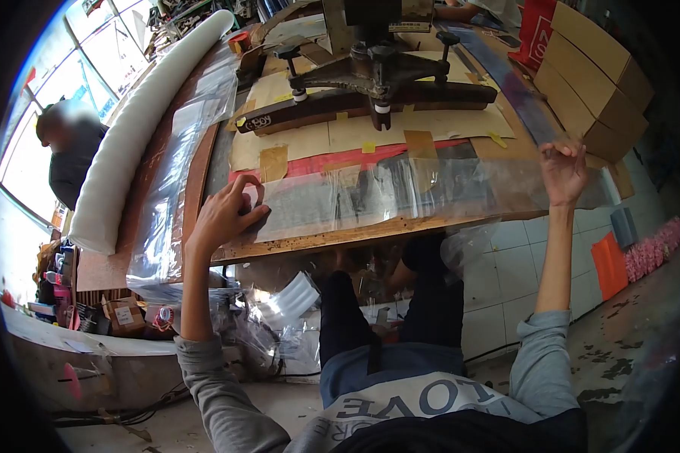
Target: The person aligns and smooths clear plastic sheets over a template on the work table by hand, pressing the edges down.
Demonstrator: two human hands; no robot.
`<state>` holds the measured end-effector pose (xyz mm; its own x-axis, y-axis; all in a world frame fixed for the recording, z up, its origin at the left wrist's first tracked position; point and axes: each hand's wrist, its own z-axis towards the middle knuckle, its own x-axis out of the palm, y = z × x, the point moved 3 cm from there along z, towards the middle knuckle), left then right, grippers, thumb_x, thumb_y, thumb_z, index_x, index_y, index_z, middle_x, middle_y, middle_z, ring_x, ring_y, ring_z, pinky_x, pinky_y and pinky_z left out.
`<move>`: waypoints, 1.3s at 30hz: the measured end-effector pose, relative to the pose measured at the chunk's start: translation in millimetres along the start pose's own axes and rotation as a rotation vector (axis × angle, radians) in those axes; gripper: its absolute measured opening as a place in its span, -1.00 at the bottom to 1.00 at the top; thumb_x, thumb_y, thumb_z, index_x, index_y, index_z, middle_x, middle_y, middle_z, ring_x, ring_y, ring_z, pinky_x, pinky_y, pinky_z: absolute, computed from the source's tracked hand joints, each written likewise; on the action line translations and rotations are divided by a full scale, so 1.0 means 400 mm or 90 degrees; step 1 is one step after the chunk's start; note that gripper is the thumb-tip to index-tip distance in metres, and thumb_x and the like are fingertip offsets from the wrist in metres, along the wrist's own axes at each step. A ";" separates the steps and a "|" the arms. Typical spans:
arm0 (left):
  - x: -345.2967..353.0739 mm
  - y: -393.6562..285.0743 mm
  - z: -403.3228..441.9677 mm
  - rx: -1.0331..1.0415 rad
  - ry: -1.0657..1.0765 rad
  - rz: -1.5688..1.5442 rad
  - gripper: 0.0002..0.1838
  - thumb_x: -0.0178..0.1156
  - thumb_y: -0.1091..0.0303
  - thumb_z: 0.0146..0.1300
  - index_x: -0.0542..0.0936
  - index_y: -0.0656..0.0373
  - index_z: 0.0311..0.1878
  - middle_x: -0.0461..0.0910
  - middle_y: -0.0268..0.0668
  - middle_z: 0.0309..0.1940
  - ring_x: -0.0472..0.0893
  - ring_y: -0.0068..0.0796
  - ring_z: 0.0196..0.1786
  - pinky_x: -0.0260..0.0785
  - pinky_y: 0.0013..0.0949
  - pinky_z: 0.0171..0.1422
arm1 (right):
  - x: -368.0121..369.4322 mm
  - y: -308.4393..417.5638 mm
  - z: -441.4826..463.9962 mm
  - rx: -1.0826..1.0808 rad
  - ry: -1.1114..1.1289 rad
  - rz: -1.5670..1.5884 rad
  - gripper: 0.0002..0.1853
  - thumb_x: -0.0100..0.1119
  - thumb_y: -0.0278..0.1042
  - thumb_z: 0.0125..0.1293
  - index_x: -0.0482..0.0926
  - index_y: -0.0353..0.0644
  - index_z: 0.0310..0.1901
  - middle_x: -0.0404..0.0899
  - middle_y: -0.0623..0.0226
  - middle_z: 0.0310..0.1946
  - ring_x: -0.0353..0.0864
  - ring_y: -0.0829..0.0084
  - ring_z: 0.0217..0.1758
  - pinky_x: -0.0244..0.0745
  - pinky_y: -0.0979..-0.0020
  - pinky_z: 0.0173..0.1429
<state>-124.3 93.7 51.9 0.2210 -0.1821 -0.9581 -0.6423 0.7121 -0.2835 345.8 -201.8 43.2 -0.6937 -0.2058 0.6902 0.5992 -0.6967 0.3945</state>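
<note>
A long clear plastic sheet (321,202) lies along the front edge of the workbench, over red and dark material. At its left end is my left hand (227,214), thumb and forefinger curved apart in a C shape with nothing visible gripped. My right hand (564,177) is at the right end of the sheet, palm towards me and fingers curled in. Whatever those fingertips hold, if anything, is too blurred to make out. Beyond the sheet, a heavy dark metal press bar (370,106) on a bracket stands over tan boards (302,149) with strips of brown tape.
A large white roll (140,143) and folded clear plastic (177,174) lie on the left. Cardboard boxes (593,75) stand at the right, near a red bag (535,34). Another person (75,158) is at the far left. The wooden bench edge (340,238) runs before my legs.
</note>
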 end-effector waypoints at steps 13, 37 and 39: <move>0.140 -0.558 0.037 0.296 -0.155 -0.436 -0.53 -0.01 0.07 0.41 0.45 0.26 0.18 0.45 -0.04 0.11 0.47 -0.09 0.18 0.31 -0.18 0.26 | 0.223 -0.272 0.187 0.076 0.045 -0.237 -0.47 0.15 -0.36 0.35 0.26 -0.24 0.31 0.57 0.17 0.04 0.58 0.57 -0.27 0.46 0.56 -0.18; 0.166 -0.380 0.113 0.066 -0.184 -0.409 -0.68 0.06 0.44 0.17 0.60 0.34 -0.03 0.62 -0.01 -0.51 0.64 -0.10 -0.41 0.46 -0.22 -0.19 | 0.147 -0.479 0.090 0.356 -0.102 -0.970 -0.74 0.16 -0.41 0.26 0.61 -0.40 -0.09 0.65 0.23 -0.56 0.57 0.53 -0.66 0.47 0.49 -0.51; 0.163 -0.370 0.129 0.059 -0.165 -0.372 -0.68 0.06 0.45 0.13 0.63 0.36 -0.09 0.62 0.08 -0.40 0.63 -0.01 -0.31 0.44 -0.20 -0.12 | 0.140 -0.489 0.089 0.329 -0.102 -0.966 -0.73 0.18 -0.40 0.26 0.61 -0.39 -0.08 0.66 0.22 -0.51 0.60 0.52 -0.61 0.48 0.48 -0.50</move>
<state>23.3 11.4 33.5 0.6930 -0.3963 -0.6022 -0.2986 0.6025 -0.7401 204.0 -52.8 26.4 -0.7157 0.5181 -0.4683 -0.4806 0.1212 0.8685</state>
